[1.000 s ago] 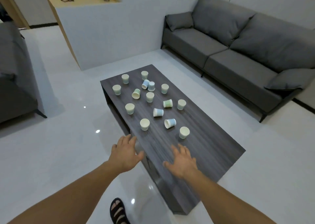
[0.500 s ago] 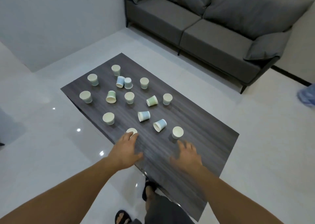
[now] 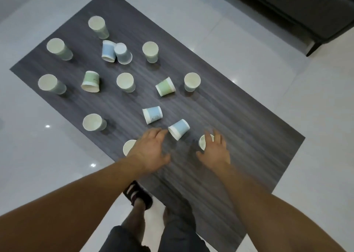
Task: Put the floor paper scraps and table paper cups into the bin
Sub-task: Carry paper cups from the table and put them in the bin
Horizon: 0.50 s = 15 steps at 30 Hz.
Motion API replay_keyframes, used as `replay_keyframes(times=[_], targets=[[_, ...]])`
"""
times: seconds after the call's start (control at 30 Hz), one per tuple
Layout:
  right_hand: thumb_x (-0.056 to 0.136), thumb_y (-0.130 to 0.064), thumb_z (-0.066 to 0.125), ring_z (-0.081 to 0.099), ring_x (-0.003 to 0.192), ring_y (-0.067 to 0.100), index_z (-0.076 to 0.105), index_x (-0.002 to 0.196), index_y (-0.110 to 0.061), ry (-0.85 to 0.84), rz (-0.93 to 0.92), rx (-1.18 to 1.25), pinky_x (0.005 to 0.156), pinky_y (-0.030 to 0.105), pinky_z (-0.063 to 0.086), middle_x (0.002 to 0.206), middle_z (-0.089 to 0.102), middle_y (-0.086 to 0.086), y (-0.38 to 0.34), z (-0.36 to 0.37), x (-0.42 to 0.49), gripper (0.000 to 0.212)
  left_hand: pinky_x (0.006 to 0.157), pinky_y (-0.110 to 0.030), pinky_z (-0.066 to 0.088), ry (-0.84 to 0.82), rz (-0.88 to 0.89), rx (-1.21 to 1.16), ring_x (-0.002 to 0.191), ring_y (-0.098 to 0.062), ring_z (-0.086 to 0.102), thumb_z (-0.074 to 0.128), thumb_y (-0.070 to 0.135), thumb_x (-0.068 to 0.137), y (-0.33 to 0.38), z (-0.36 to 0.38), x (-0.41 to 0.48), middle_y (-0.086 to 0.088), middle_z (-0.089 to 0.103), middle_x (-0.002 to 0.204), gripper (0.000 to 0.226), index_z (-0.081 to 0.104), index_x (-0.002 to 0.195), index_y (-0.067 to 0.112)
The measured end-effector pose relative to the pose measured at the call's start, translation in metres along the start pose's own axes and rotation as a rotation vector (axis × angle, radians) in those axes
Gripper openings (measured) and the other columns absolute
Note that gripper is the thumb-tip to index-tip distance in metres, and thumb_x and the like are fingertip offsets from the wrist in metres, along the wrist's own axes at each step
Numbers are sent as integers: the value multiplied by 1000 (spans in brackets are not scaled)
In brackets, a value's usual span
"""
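Lower centre over the bench (image 3: 239,117), left grip (image 3: 151,152) spread empty beside tipped blue cup (image 3: 179,129), right grip (image 3: 214,152) spread empty over upright cup (image 3: 203,143)

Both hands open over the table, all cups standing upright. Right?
Not all are upright: the head view shows several lying on their sides, e.g. the blue cup by the left hand. It and the right hand are open over the table, as stated.
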State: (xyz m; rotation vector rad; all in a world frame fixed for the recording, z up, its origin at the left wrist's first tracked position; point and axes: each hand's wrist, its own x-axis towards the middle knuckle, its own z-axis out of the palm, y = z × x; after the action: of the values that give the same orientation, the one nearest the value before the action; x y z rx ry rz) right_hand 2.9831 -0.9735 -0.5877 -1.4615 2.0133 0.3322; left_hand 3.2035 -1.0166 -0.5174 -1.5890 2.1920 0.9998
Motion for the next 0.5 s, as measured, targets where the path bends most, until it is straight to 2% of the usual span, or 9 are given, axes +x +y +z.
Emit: replay_keyframes(times=[0.1,0.23,0.3,0.4,0.5], targets=[[86,-35,67,12,145,35,10,154,-29,-45,7,-28,107,53,36,160,5,6,6,17,29,88,115,-35,23,-34,28,7,142,-20,18,60,46,84,-7,16,30,-2,21,155,82,19,150,20],[87,-24,66,34,133,34,21,152,-24,-63,-6,40,101,46,42,151,27,9,11,35,42,79,113,-37,25,-51,60,-9,141,-20,19,62,45,82,-17,32,45,-1,21,155,83,19,150,21],[86,-29,68,42,128,31,28,151,-21,-36,36,231,98,37,41,147,35,9,6,36,34,78,115,-37,26,-69,71,-55,141,-20,20,64,42,82,-18,33,42,-1,22,155,85,18,150,21],[80,-35,75,46,129,19,32,150,-20,-35,49,634,94,22,33,143,45,0,-17,25,15,84,115,-33,27,-111,120,-116,141,-17,23,68,39,80,-17,29,33,0,24,154,89,17,151,22],[76,-39,78,54,122,13,29,151,-27,-236,-90,815,100,29,43,132,55,-9,-40,14,-1,90,112,-31,30,-102,162,-161,138,-15,29,70,39,78,-14,22,30,2,30,151,90,20,150,23]])
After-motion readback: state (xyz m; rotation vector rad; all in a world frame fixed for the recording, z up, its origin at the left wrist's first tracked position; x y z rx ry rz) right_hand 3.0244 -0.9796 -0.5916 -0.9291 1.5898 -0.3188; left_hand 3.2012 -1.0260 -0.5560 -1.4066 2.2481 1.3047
